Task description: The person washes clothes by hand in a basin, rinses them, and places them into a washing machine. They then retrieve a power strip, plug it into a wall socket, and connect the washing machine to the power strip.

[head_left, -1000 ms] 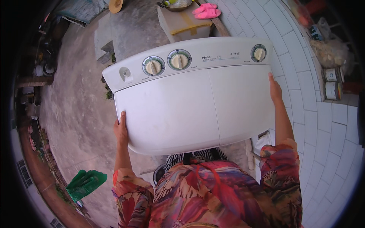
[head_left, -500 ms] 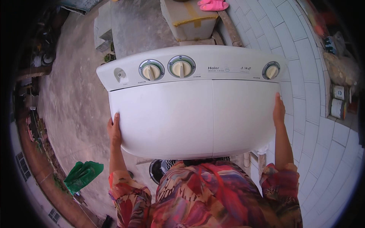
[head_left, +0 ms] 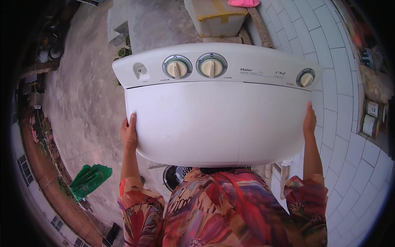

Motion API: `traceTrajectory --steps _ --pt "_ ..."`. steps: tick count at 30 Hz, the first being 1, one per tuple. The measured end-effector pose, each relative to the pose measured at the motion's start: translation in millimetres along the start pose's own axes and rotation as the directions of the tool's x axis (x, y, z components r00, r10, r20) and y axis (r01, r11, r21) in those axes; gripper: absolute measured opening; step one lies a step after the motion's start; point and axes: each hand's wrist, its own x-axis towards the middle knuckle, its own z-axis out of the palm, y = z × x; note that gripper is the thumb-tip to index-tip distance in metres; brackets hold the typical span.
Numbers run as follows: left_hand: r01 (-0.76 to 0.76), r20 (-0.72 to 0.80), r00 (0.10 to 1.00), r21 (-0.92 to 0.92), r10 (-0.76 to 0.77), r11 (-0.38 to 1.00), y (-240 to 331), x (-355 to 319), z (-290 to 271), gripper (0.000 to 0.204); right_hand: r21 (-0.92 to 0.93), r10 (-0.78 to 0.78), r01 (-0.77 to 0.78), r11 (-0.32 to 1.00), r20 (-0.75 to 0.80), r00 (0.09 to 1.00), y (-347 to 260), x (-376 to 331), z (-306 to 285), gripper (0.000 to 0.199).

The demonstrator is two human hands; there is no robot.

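A white twin-tub washing machine [head_left: 185,123] fills the middle, its two lids down in front of a control panel. Two large cream dials [head_left: 177,69] sit left of centre on the panel, and a smaller dial [head_left: 305,79] is at its right end. My left hand [head_left: 129,131] grips the machine's left side, thumb up along the edge. At the right side my right hand [head_left: 309,118] presses against the edge. Most fingers of both hands are hidden behind the sides. The machine's near edge is close to my body; its underside is out of sight.
Beyond the panel stands a taped box [head_left: 218,20] with a pink shoe [head_left: 243,3] near it. White tiles [head_left: 329,70] cover the right; concrete floor [head_left: 82,78] spreads left. A green cloth or bag [head_left: 90,181] hangs at lower left. Cans [head_left: 370,123] stand at far right.
The washing machine and both hands appear slightly higher and farther right in the picture. The box has shifted similarly in view. Both hands keep their hold on the machine's sides.
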Motion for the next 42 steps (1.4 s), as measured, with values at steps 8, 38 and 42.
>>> traceTrajectory --steps 8,38,42 --pt "0.010 0.019 1.000 -0.055 -0.009 0.998 -2 2 1 0.065 0.058 -0.032 0.031 0.998 0.016 0.999 8 7 0 0.072" --pt "0.136 0.143 0.989 -0.789 -0.035 0.599 -166 28 -70 0.034 0.039 -0.968 0.993 0.115 0.228 0.103 -317 -422 258 0.035" --pt "0.388 0.210 0.913 -0.713 -0.350 0.584 -288 50 -75 0.025 0.163 -0.927 0.985 0.065 0.375 -0.001 -372 -467 346 0.029"
